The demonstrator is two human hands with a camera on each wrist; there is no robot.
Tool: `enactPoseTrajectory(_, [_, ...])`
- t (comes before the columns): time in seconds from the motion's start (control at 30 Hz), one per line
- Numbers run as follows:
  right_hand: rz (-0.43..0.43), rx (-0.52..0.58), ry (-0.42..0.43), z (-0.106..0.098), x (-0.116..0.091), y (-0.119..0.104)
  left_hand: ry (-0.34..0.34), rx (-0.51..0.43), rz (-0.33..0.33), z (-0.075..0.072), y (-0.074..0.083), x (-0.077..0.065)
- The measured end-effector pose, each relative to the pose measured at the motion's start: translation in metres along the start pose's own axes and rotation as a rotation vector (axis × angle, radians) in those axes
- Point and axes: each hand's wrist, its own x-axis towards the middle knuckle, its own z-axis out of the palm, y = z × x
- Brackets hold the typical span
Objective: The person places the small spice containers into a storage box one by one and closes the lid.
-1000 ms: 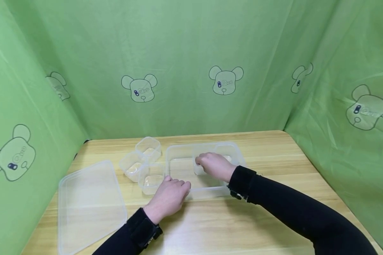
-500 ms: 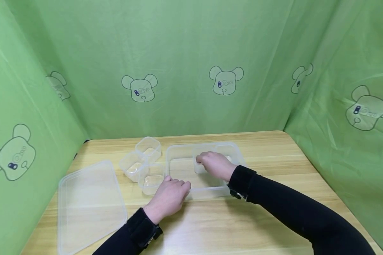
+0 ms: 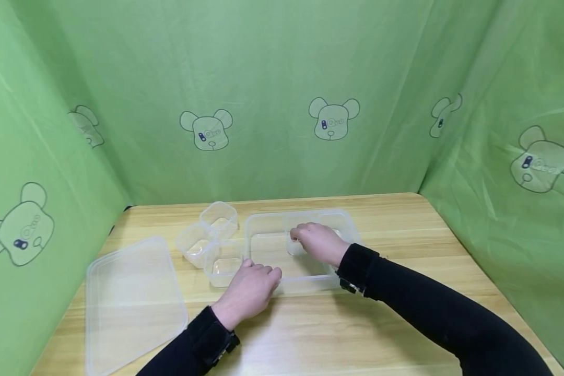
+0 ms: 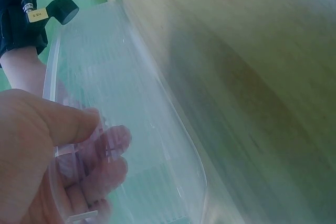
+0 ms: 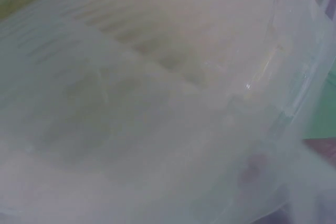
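Note:
A large clear plastic box (image 3: 305,284) stands near the middle of the wooden table. My left hand (image 3: 251,290) grips its near wall; in the left wrist view the thumb (image 4: 79,124) lies on one side of the plastic and the fingers on the other. Inside the box's right half is a small clear container (image 3: 295,248), pinched by my right hand (image 3: 320,244) with curled fingers. That hand and wrist hide much of this container and the box's right end. Close-up, blurred clear plastic (image 5: 131,108) fills most of the right wrist view.
Three small clear containers, the back one (image 3: 218,218), the left one (image 3: 195,245) and the front one (image 3: 223,265), cluster left of the box. A large translucent lid (image 3: 133,308) lies flat at the left. Green cloth walls (image 3: 263,156) surround the table.
My right hand has shifted very slightly to the right with the small container inside the box. The left hand keeps its place on the near wall.

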Motion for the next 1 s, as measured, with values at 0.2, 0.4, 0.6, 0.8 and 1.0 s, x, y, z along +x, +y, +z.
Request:
enactPoseTrajectory(0.2, [0.012, 0.011, -0.008, -0.001, -0.001, -0.002, 0.011, -0.004, 0.005, 0.000, 0.000, 0.000])
enactPoseTrajectory(0.4, [-0.002, -0.004, 0.001, -0.004, 0.001, -0.005, 0.005, -0.005, -0.001, 0.000, 0.000, 0.000])
enactPoseTrajectory(0.6, [0.000, -0.007, 0.004, -0.006, 0.000, -0.009, -0.002, -0.005, -0.002, 0.001, 0.001, 0.001])
enactPoseTrajectory(0.8, [0.012, -0.009, -0.002, -0.008, 0.000, -0.010, -0.008, -0.005, -0.004, 0.001, 0.001, 0.001])
enactPoseTrajectory(1.0, [0.021, -0.006, 0.005, -0.011, -0.002, -0.010, -0.014, -0.005, -0.006, 0.001, 0.001, 0.001])
